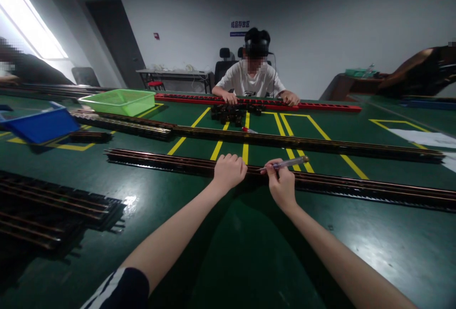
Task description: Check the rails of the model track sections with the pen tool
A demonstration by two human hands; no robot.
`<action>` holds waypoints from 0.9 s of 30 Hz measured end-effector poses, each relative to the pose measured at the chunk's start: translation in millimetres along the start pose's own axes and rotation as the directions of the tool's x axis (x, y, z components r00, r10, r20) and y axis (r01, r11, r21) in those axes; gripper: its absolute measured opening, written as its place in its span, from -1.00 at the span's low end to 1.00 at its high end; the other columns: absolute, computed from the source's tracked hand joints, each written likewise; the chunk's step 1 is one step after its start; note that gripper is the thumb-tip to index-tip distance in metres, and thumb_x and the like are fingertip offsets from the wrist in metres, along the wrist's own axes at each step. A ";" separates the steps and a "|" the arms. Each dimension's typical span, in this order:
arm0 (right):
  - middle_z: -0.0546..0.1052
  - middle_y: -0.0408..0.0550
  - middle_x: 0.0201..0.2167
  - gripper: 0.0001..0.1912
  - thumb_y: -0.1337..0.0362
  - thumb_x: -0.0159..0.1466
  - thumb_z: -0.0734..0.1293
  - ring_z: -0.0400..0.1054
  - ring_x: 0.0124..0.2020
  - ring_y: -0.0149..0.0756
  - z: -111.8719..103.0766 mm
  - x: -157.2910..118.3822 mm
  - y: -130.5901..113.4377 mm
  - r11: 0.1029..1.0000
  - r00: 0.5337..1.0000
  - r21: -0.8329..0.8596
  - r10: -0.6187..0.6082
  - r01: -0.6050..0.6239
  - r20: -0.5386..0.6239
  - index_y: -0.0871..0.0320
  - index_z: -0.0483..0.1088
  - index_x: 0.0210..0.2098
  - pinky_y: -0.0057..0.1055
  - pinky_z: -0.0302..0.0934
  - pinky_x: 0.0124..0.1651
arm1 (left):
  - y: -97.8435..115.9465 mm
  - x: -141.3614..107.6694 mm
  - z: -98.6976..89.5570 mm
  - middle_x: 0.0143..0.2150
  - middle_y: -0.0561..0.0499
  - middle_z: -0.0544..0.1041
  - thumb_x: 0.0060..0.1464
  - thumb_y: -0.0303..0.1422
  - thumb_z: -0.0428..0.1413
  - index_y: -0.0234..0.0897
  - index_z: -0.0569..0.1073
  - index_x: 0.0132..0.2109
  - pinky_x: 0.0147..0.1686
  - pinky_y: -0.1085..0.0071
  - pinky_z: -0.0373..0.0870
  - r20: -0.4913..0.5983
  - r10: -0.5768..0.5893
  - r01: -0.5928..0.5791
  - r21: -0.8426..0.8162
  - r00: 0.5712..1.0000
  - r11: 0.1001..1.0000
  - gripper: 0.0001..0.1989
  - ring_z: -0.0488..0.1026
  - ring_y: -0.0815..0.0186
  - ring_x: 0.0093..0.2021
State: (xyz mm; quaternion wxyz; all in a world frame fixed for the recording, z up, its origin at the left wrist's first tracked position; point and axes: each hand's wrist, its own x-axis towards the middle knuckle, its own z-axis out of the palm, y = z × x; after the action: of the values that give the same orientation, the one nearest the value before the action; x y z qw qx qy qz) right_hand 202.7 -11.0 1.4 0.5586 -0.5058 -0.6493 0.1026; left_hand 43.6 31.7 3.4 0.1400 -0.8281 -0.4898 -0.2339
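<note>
A long dark rail with copper-coloured strips [331,181] lies across the green table in front of me. My left hand [229,171] is closed over this rail, fingers wrapped round it. Just to the right, my right hand [281,180] grips a clear pen-like tool [290,162], its thin tip pointing left at the rail between my hands. Whether the tip touches the rail cannot be made out. Behind this rail lies another long dark rail [320,145], roughly parallel to it.
Stacked rails [53,199] lie at the left front. Beyond them are a blue tray [42,126] and a green basket [123,102]. Across the table, a person in a headset [254,78] touches a red rail [331,107], near dark parts [228,115] and a red-tipped pen [249,130].
</note>
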 end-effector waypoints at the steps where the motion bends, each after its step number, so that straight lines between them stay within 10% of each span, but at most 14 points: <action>1: 0.49 -0.06 -0.54 -0.79 0.16 0.28 0.17 0.39 -0.46 -0.20 -0.2 -0.1 0.0 1.000 1.000 -0.007 0.002 -0.002 -0.005 0.10 0.26 -0.43 -0.28 0.24 -0.36 | 0.7 0.3 0.1 -0.41 -0.11 0.51 0.22 -0.34 -0.21 -0.35 0.47 -0.39 -0.41 0.34 0.19 0.005 -0.006 0.006 -0.011 1.000 1.000 -0.59 0.41 0.27 -0.40; 27: 0.43 -0.07 -0.54 -0.74 0.17 0.27 0.14 0.30 -0.45 -0.21 -8.8 5.6 3.2 0.968 0.986 -0.187 -0.162 0.166 0.037 0.09 0.23 -0.51 -0.24 0.16 -0.29 | -0.4 -3.8 0.1 -0.42 -0.10 0.51 0.23 -0.33 -0.22 -0.34 0.48 -0.42 -0.42 0.34 0.19 -0.029 -0.010 0.009 -0.036 1.000 0.999 -0.56 0.40 0.29 -0.42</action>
State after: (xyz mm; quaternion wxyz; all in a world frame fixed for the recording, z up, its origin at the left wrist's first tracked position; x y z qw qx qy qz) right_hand 212.5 -9.0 5.8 0.5073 -0.5000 -0.7019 -0.0009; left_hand 41.8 29.1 1.4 0.1312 -0.8247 -0.4872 -0.2556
